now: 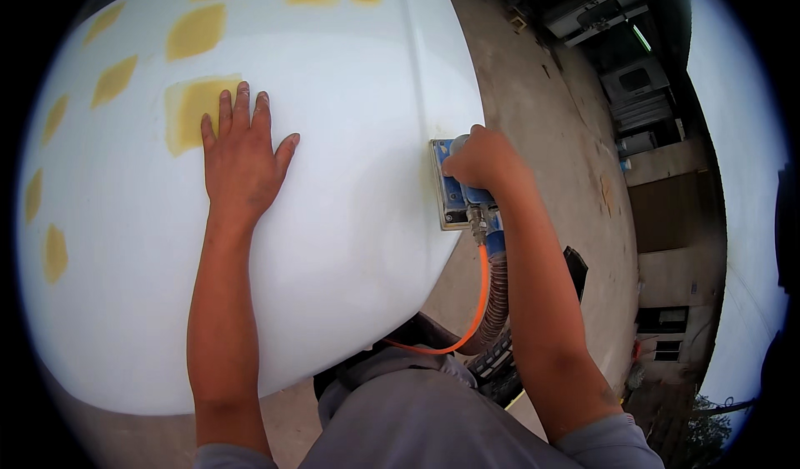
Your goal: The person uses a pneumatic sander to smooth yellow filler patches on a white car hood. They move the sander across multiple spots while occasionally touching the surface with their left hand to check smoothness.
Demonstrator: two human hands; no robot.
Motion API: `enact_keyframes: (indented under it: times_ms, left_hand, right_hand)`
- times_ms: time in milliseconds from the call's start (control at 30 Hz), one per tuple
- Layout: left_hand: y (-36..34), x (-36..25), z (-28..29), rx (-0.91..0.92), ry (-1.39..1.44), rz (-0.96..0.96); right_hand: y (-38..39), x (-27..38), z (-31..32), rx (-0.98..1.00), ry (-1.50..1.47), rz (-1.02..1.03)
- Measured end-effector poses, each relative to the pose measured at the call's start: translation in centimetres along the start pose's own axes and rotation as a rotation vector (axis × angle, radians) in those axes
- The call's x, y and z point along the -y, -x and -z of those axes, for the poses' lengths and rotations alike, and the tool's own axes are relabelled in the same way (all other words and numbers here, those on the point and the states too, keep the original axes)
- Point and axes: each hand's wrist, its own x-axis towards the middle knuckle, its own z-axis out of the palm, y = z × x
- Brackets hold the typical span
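A large white panel [342, 177] with several yellow filler patches [197, 33] fills the left and middle of the view. My left hand [244, 156] lies flat on it, fingers spread, the fingertips over the edge of one yellow patch [185, 117]. At the panel's right edge my right hand [483, 162] is wrapped round the top of a blue air sander [452, 192] with a rectangular pad. The pad rests against the panel's edge and partly overhangs it. An orange air hose [485, 281] and a ribbed dust hose [497, 290] run from the sander toward my waist.
Concrete floor [533, 77] stretches beyond the panel's right edge. Dark shelving and equipment [637, 81] stand along the far right, beside a building wall [675, 260]. A black tyre-like shape [496, 356] shows below the hoses, close to my body.
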Motion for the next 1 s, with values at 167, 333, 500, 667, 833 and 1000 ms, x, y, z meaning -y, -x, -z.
enact_keyframes:
  times_ms: [167, 333, 500, 667, 833, 1000]
  left_hand:
    - [0.6, 0.1, 0.1, 0.004, 0.008, 0.001]
    - [0.2, 0.0, 0.8, 0.018, 0.008, 0.012]
    - [1.1, -0.4, 0.9, 0.01, 0.009, 0.003]
    - [1.0, -0.1, 0.9, 0.025, -0.001, 0.012]
    - [0.7, -0.4, 0.9, 0.038, -0.015, 0.023]
    - [0.7, -0.8, 1.0, 0.018, 0.002, 0.01]
  right_hand:
    - [1.0, 0.3, 1.4, 0.099, -0.074, -0.04]
    - [0.5, -0.5, 0.0, -0.01, -0.054, -0.019]
    - [-0.4, 0.0, 1.4, 0.011, -0.133, -0.044]
    - [2.1, -1.4, -0.4, 0.001, -0.157, -0.058]
    - [3.3, -3.6, -2.5, -0.053, -0.202, -0.012]
    - [0.2, -2.7, -0.1, -0.015, -0.273, -0.026]
